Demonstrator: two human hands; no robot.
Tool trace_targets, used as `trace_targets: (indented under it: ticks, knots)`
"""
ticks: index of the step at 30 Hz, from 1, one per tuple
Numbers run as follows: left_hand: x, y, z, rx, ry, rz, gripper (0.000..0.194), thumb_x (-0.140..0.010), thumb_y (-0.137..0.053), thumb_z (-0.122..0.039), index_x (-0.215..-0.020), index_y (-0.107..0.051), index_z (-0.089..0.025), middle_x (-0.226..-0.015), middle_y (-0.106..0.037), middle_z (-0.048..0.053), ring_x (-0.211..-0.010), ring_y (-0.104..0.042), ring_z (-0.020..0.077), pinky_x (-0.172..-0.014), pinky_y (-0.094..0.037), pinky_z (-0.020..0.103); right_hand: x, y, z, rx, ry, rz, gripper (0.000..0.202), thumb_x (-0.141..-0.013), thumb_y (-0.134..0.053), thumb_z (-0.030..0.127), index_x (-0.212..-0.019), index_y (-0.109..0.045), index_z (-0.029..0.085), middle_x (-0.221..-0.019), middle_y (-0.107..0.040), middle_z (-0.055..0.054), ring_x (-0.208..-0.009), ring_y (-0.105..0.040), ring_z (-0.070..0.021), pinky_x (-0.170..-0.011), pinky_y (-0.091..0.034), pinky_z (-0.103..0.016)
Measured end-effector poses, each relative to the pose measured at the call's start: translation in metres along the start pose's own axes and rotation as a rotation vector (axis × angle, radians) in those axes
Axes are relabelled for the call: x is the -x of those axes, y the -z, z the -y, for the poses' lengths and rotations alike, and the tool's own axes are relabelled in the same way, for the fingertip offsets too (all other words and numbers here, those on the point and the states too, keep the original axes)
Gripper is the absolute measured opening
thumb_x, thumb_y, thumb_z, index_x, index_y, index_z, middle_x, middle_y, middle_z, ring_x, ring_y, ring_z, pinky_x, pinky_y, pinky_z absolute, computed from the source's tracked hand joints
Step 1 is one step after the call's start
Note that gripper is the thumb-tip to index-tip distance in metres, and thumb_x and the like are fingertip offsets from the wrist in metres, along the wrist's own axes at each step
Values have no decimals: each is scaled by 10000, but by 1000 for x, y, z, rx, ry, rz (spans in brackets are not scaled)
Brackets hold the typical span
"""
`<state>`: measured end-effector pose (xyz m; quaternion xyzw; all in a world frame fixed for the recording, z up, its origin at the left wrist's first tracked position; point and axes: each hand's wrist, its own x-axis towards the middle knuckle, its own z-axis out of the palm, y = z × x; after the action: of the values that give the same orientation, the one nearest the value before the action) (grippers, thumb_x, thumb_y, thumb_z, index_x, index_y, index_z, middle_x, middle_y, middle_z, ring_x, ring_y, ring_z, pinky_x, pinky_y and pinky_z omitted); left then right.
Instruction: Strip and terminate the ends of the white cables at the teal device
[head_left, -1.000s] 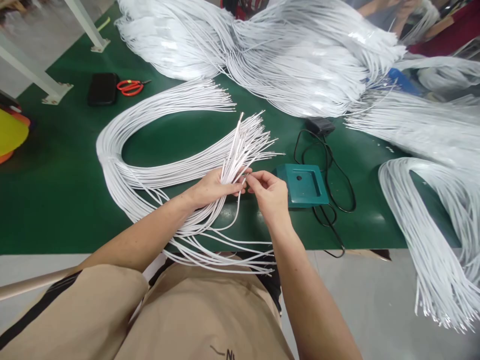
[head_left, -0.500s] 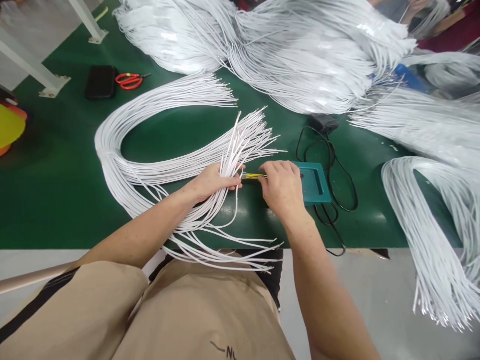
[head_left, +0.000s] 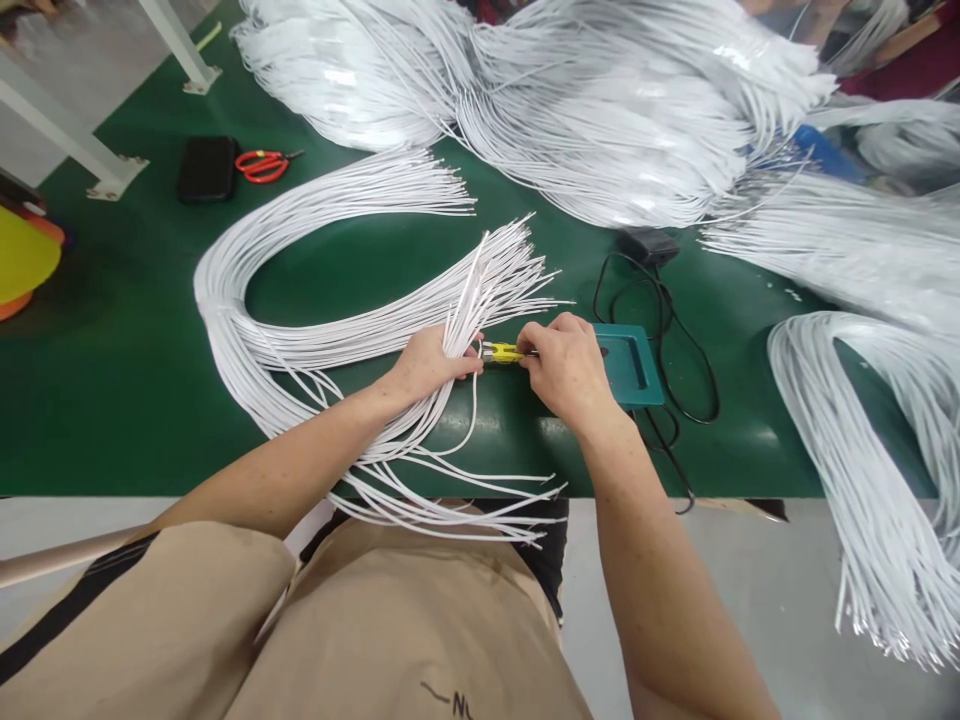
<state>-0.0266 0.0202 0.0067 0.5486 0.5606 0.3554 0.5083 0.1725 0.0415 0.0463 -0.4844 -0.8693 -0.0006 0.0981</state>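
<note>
apparently this is partway through: by the near edge of the green table (head_left: 112, 430), loose cables (head_left: 397, 505) hang out with their ends fanned. past them, the left hand (head_left: 431, 365) has its fingers closed round a sheaf of white cables (head_left: 463, 325). the right hand's (head_left: 566, 365) fingers grip a yellow tool (head_left: 505, 353), its metal end right by the left fingertips, so one cable end seems under work; whether it is finished, i cannot tell. beyond lie a curved bundle (head_left: 225, 285) and, farther back, a large heap (head_left: 600, 120); how much of either is done is unclear.
</note>
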Motion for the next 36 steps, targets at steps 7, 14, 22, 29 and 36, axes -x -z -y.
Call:
trace_targets:
  ticks: [7,14,22,29,36]
  knots:
    - [-1,-1,0,-140,-18,-30,407,-624,-752,-336,-991,-713,-164,-715,-713,0,-647,-646,173,-783,-476,322,2,5,3,0,-6,54,118,-823,-569,159,-895,-658,184,-776,-648,-75,-913,-540,-249,-988,-350,-443]
    - [0,3,-3,-113,36,8,387,-637,-741,-343,-977,-719,-160,-789,-733,18,-714,-669,184,-827,-483,335,15,-6,-6,183,-326,-147,412,-934,-442,267,-1309,-511,112,-1412,-485,-199,-1343,-355,-361,-1085,-159,-659]
    - [1,10,-4,141,22,26,464,-614,-773,-275,-1046,-671,-138,-852,-696,24,-667,-631,142,-695,-498,285,22,5,26,-32,-79,-184,286,-950,-427,246,-1140,-610,135,-1217,-625,-146,-1117,-529,-259,-983,-383,-425]
    - [4,7,-5,311,-30,101,533,-628,-806,-318,-1098,-619,-152,-956,-697,57,-772,-630,149,-657,-480,239,49,-1,93,-50,363,153,142,-872,-502,132,-820,-633,149,-806,-658,-97,-842,-549,-237,-819,-404,-387]
    - [6,5,-5,284,40,60,404,-712,-747,-432,-997,-709,-150,-932,-691,54,-792,-600,136,-723,-466,246,61,11,104,-191,125,429,138,-833,-597,266,-745,-685,207,-616,-672,-57,-519,-549,-189,-528,-363,-329]
